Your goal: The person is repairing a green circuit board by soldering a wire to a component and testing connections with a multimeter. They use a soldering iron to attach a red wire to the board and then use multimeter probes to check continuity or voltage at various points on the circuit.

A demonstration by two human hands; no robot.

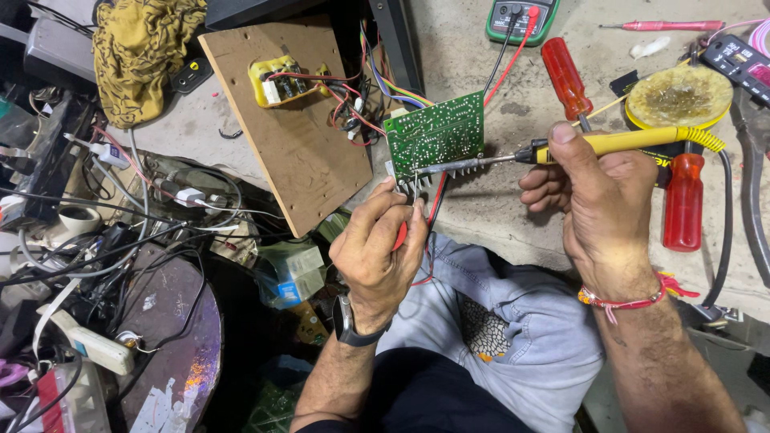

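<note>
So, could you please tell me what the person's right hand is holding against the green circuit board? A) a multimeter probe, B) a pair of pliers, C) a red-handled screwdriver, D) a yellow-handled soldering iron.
D: the right hand grips a yellow-handled soldering iron whose metal tip reaches the lower edge of the green circuit board, which the left hand holds from below; the red-handled screwdrivers lie untouched on the floor.

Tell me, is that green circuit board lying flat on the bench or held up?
Held up. The left hand grips the green circuit board by its lower edge, tilted above the bench, while the right hand touches a yellow soldering iron to it.
</note>
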